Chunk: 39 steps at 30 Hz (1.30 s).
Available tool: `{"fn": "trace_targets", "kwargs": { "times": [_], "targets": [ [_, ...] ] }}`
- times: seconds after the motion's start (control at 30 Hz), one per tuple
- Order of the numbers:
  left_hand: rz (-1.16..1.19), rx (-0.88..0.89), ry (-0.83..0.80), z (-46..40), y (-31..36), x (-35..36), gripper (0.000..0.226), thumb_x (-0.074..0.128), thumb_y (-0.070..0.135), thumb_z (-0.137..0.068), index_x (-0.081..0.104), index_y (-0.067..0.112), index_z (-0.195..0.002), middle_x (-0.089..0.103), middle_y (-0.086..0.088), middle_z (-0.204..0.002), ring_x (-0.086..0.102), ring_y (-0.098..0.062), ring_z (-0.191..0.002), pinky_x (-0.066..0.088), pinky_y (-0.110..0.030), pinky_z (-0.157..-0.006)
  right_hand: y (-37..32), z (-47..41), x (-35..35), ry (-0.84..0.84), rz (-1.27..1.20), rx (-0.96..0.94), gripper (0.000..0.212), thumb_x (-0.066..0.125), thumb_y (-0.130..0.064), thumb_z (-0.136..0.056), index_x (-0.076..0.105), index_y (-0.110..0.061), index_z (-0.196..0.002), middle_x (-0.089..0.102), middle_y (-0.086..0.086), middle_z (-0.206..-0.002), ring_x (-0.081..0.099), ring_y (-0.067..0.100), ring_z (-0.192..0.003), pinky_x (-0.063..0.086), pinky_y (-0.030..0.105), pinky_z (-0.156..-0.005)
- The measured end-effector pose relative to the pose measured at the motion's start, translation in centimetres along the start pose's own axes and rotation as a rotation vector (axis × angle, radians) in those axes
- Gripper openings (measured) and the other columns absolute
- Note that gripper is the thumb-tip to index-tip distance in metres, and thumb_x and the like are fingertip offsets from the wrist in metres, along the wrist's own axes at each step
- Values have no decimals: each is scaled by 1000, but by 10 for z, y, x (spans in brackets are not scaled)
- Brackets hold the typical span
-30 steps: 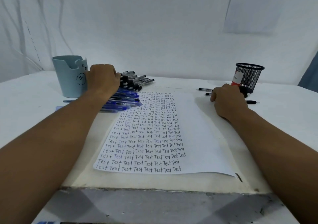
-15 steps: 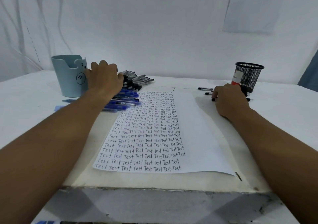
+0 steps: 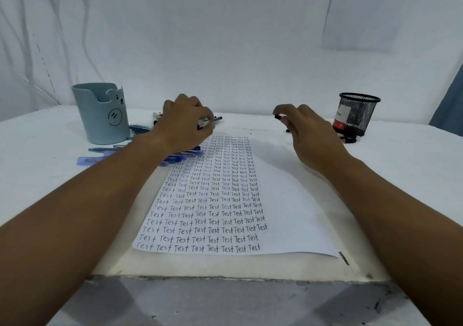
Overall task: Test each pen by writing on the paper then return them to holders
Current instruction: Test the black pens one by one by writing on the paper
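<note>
Gripping a pen [image 3: 209, 122], the left hand [image 3: 184, 122] is raised at about eleven o'clock over the far left corner of the paper [image 3: 288, 200], its fingers curled round the clear barrel while the dark tip sticks out toward two o'clock. Below and behind that hand lies a loose pile of blue pens [image 3: 140, 154] on the white table [image 3: 37, 150], fanned out toward nine o'clock, with a few black pens [image 3: 156, 116] just showing past the knuckles. At ten o'clock stands the pale blue holder [image 3: 100, 115], upright, with a small bear face on its front and a notch cut in its rim; its inside is hidden from this angle.

At one o'clock the right hand [image 3: 308, 135] hovers beyond the sheet's far right corner, thumb and forefinger pinching a small black pen cap [image 3: 277, 117], the other fingers loosely curled. Farther out at two o'clock is the black mesh holder [image 3: 355, 115], upright, bearing a red and white label, with a few dark pens [image 3: 347, 139] lying at its foot.

Rows of the handwritten word "Test" fill the left half of the paper; its right half is blank.
</note>
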State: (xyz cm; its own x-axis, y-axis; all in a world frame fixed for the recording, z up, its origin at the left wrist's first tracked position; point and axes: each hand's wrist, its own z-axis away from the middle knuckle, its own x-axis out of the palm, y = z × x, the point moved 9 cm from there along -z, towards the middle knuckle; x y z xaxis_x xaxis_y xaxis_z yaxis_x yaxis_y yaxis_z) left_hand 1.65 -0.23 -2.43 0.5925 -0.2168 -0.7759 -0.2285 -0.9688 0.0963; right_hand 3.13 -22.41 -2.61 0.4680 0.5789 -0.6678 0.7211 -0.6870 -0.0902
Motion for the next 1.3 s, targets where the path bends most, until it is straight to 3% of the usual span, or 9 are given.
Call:
{"fn": "trace_targets", "kwargs": {
  "times": [0.2, 0.43, 0.6, 0.73, 0.8, 1.03, 1.13, 1.2, 1.3],
  "targets": [
    [106, 191, -140, 3, 26, 15, 17, 62, 35, -91, 71, 26, -103, 53, 13, -89, 43, -10, -94, 31, -33, -88, 1, -1, -11, 66, -88, 96, 38, 48, -17, -99, 52, -26, -135, 47, 3, -94, 53, 23, -78, 49, 38, -77],
    [182, 280, -326, 9, 43, 26, 22, 62, 33, -92, 71, 23, -110, 65, 8, -102, 55, -6, -94, 33, -11, -79, 1, 0, -21, 70, -255, 163, 38, 38, -12, -102, 44, -28, -136, 61, 3, -85, 60, 5, -79, 46, 30, -71],
    [180, 257, -424, 13, 41, 35, 23, 59, 43, -90, 71, 33, -107, 65, 15, -107, 53, 9, -95, 39, -21, -87, 12, 4, -32, 212, -408, 354, 17, 49, -12, -95, 57, -25, -104, 58, 20, -75, 54, 33, -63, 45, 37, -55],
    [189, 268, -458, 14, 44, 36, 22, 59, 41, -90, 72, 32, -106, 65, 15, -106, 56, 6, -94, 40, -11, -80, 35, 11, -20, 281, -994, 675, 38, 48, 0, -91, 55, -25, -119, 61, 12, -78, 41, 14, -48, 35, 25, -44],
    [191, 274, -467, 14, 45, 36, 24, 60, 43, -89, 72, 32, -107, 65, 14, -107, 56, 4, -94, 42, -14, -82, 34, 14, -15, 292, -1229, 755, 24, 46, 0, -97, 52, -12, -117, 66, 12, -76, 47, 15, -54, 42, 27, -49],
    [199, 253, -569, 22, 47, 38, 39, 53, 64, -84, 62, 48, -118, 56, 18, -121, 49, 6, -107, 37, -14, -86, -16, 27, -31, 26, -1038, 676, 27, 34, -37, -106, 35, -14, -91, 69, 15, -64, 49, 24, -47, 38, 25, -43],
    [189, 223, -670, 28, 50, 43, 50, 48, 78, -75, 51, 61, -122, 46, 19, -131, 39, -2, -125, 31, -30, -105, -48, 49, -31, -109, -1163, 671, 16, 49, -21, -102, 35, -13, -103, 67, 24, -76, 60, 29, -57, 54, 33, -53],
    [152, 201, -747, 33, 51, 46, 56, 45, 82, -72, 41, 65, -126, 37, 18, -142, 29, -6, -134, 21, -40, -112, -62, 67, -30, -206, -1197, 683, 32, 60, -2, -92, 39, -15, -113, 64, 24, -81, 62, 29, -65, 55, 34, -60],
    [99, 186, -813, 38, 51, 47, 59, 43, 85, -72, 31, 71, -128, 27, 15, -150, 17, -11, -141, 14, -51, -116, -80, 87, -27, -319, -1184, 674, 19, 62, -4, -90, 48, -7, -103, 62, 21, -78, 62, 31, -66, 51, 33, -56]
  ]
}}
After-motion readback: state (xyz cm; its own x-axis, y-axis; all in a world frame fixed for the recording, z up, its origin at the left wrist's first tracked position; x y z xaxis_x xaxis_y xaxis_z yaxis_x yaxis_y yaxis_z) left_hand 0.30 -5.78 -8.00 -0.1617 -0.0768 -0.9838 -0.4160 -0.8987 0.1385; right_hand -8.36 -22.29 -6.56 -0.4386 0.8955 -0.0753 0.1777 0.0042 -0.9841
